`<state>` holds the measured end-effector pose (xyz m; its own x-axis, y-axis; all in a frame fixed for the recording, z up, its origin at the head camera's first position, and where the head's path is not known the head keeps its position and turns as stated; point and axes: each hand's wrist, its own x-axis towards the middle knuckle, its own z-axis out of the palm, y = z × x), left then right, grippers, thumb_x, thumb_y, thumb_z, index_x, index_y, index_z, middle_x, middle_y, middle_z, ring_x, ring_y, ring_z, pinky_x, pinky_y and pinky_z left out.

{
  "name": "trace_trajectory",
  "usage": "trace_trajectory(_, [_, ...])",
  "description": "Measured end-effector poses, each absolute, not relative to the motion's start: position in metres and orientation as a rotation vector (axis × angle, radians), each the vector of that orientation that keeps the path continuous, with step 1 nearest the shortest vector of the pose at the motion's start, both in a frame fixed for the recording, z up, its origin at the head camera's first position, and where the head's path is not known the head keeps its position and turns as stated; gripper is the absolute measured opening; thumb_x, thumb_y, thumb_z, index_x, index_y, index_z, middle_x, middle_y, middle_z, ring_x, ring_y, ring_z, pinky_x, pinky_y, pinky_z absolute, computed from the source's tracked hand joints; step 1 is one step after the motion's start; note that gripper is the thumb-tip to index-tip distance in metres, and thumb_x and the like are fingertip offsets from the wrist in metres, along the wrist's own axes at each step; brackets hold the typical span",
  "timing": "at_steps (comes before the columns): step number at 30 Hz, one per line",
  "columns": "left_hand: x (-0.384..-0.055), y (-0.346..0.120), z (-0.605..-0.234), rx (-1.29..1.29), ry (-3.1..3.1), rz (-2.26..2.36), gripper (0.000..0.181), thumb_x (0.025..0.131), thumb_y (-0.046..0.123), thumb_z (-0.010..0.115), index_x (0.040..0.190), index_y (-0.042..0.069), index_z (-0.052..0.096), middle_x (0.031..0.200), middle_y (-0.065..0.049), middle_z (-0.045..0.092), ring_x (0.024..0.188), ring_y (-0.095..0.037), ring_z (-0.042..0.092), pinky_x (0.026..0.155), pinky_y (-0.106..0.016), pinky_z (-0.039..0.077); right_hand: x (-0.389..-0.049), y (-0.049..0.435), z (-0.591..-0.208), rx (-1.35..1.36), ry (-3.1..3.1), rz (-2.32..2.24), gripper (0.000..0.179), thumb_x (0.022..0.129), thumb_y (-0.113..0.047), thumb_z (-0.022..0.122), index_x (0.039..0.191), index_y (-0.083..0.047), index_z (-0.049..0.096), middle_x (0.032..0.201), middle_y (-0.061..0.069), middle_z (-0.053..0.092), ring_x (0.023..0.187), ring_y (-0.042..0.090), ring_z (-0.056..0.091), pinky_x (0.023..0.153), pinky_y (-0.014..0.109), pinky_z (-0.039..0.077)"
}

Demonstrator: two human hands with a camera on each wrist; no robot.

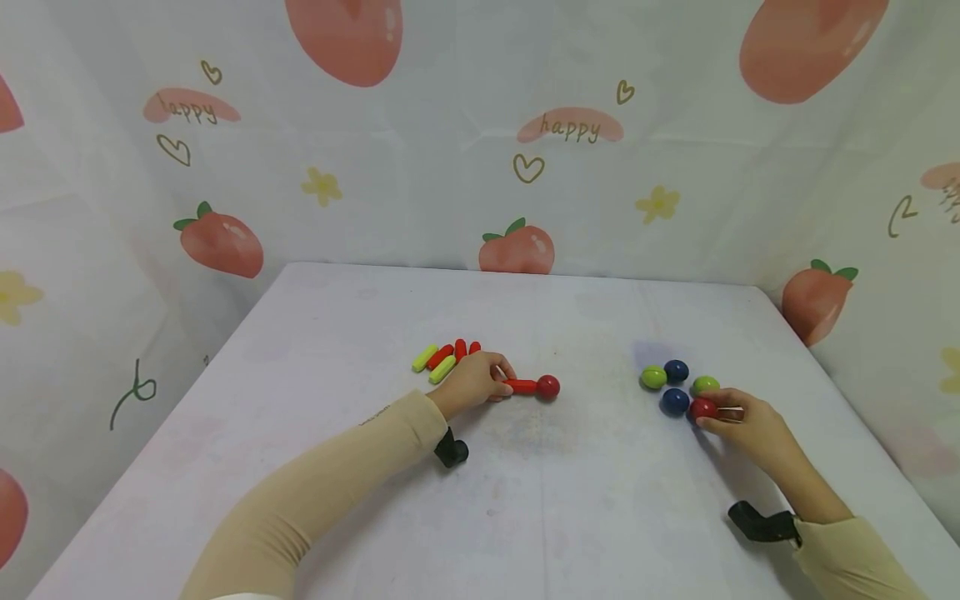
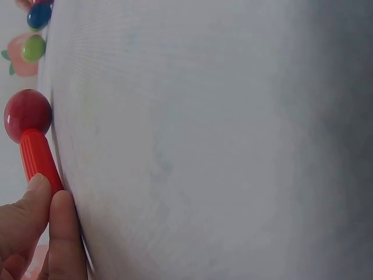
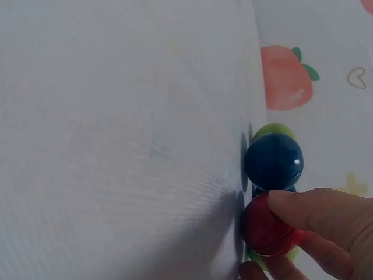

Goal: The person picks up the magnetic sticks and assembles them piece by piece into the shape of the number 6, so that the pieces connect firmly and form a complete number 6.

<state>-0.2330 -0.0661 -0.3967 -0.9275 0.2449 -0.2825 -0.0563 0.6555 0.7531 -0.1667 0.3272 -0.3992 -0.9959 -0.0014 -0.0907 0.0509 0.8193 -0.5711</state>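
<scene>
In the head view my left hand pinches a short red ribbed rod between thumb and fingers, low over the white table. At the rod's right end sits a red ball, also large in the left wrist view, touching the rod. My right hand grips another red ball with thumb and fingertips. Right beside it are two dark blue balls and two green balls. The right wrist view shows the thumb over the held red ball.
Several loose rods lie just behind my left hand: a red rod and a yellow-green rod among them. The white table ends at a fruit-printed cloth. A black wrist mount hangs under each forearm.
</scene>
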Motion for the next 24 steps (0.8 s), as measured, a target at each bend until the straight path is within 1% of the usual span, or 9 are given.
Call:
trace_trajectory(4, [-0.232,-0.066,-0.396,0.146,2.511,1.169,0.014,0.090,0.011,0.078,0.102,0.010,0.071,0.084,-0.003,0.058,0.066,-0.011,0.059,0.063,-0.014,0.049,-0.166,0.327,-0.400,0.048,2.912,-0.921,0.051,0.093,-0.020,0.075,0.127,0.013,0.055,0.121,0.037,0.064,0.112,0.052,0.063,0.076,0.034,0.055])
trace_trajectory(5, [-0.233,-0.066,-0.396,0.146,2.511,1.171,0.014,0.090,0.011,0.077,0.102,0.009,0.071,0.083,-0.003,0.058,0.066,-0.011,0.059,0.063,-0.014,0.049,-0.166,0.327,-0.400,0.047,2.912,-0.923,0.051,0.092,-0.019,0.075,0.127,0.013,0.055,0.121,0.037,0.064,0.112,0.052,0.063,0.076,0.034,0.054])
trace_trajectory(10, [-0.232,-0.066,-0.396,0.145,2.511,1.163,0.014,0.090,0.011,0.077,0.102,0.010,0.071,0.083,-0.003,0.058,0.066,-0.011,0.058,0.063,-0.014,0.049,-0.165,0.327,-0.399,0.054,2.920,-0.918,0.052,0.093,-0.019,0.074,0.127,0.014,0.055,0.121,0.037,0.064,0.111,0.052,0.064,0.072,0.026,0.049])
trace_trajectory(13, [-0.232,-0.065,-0.395,0.143,2.508,1.160,0.014,0.090,0.011,0.077,0.102,0.010,0.071,0.083,-0.003,0.059,0.066,-0.011,0.059,0.063,-0.014,0.049,-0.165,0.329,-0.395,0.076,2.914,-0.903,0.054,0.094,-0.023,0.073,0.130,0.013,0.054,0.123,0.038,0.063,0.113,0.052,0.062,0.071,0.025,0.046])
trace_trajectory(19, [-0.233,-0.065,-0.395,0.146,2.507,1.161,0.014,0.090,0.011,0.077,0.103,0.010,0.071,0.083,-0.003,0.059,0.066,-0.010,0.059,0.063,-0.014,0.049,-0.164,0.327,-0.387,0.112,2.897,-0.917,0.057,0.098,-0.027,0.068,0.137,0.010,0.050,0.132,0.039,0.057,0.118,0.054,0.057,0.076,0.033,0.052])
trace_trajectory(22, [-0.233,-0.065,-0.395,0.142,2.508,1.159,0.014,0.090,0.011,0.077,0.103,0.010,0.071,0.083,-0.003,0.060,0.066,-0.011,0.059,0.063,-0.014,0.049,-0.163,0.322,-0.385,0.099,2.911,-0.949,0.056,0.099,-0.029,0.068,0.138,0.008,0.051,0.133,0.038,0.056,0.119,0.053,0.057,0.075,0.032,0.053])
trace_trajectory(24, [-0.233,-0.065,-0.394,0.136,2.505,1.162,0.014,0.090,0.011,0.077,0.103,0.010,0.071,0.084,-0.003,0.060,0.066,-0.011,0.059,0.063,-0.014,0.050,-0.162,0.319,-0.383,0.082,2.927,-0.971,0.056,0.099,-0.031,0.068,0.138,0.006,0.053,0.134,0.037,0.057,0.120,0.053,0.058,0.073,0.027,0.053])
